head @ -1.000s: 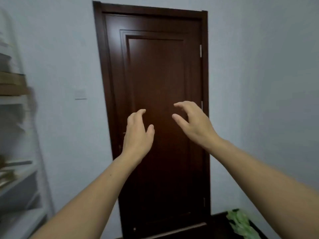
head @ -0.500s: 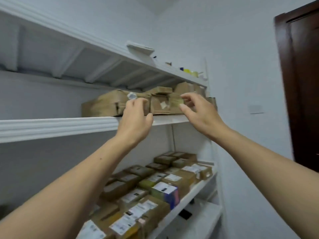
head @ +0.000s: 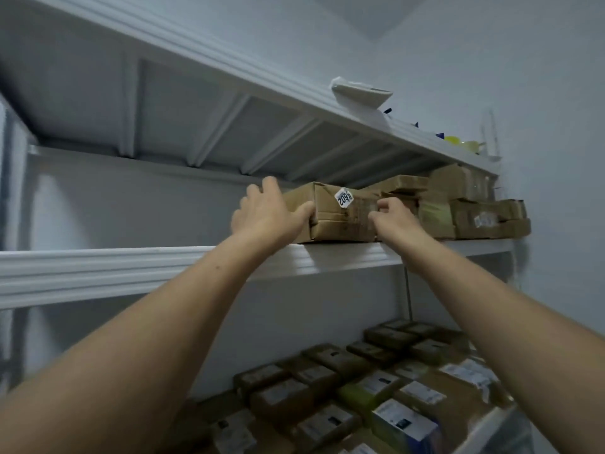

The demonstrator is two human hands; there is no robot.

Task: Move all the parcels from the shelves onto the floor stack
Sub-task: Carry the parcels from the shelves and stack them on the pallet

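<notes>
Both hands held one brown parcel [head: 340, 221] at 12 o'clock on the middle shelf [head: 163, 263]: left hand [head: 265, 214] wrapped round its 9 o'clock end, right hand [head: 396, 217] curled on its 3 o'clock edge, equally near. Its long axis seemed to run 9 to 3. More parcels [head: 474, 214] lined that shelf toward 2 o'clock; others packed the lower shelf [head: 484, 427] at 5.

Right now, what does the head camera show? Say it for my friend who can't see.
The left hand and right hand grip the two ends of a brown parcel on a white shelf. More parcels lie packed together lower down.
</notes>
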